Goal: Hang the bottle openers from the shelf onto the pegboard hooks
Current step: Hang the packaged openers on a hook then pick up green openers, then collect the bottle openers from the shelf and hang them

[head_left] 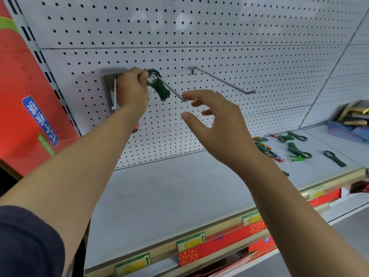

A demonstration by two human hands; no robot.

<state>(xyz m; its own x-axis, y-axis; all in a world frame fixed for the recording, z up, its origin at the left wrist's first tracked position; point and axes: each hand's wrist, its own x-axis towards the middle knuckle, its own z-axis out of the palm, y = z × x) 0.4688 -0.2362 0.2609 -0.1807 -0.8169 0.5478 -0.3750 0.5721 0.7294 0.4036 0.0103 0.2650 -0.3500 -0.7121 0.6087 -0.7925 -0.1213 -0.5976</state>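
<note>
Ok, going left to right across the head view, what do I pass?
Red banner → short hook → left hand → hanging bottle opener → right hand → loose bottle openers on the shelf → boxes.

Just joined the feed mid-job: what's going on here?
A person is hanging a green bottle opener on a pegboard hook. The left hand pinches it, already threaded on the hook; the right hand, open, touches the hook's tip. More openers lie on the shelf to the right.
</note>
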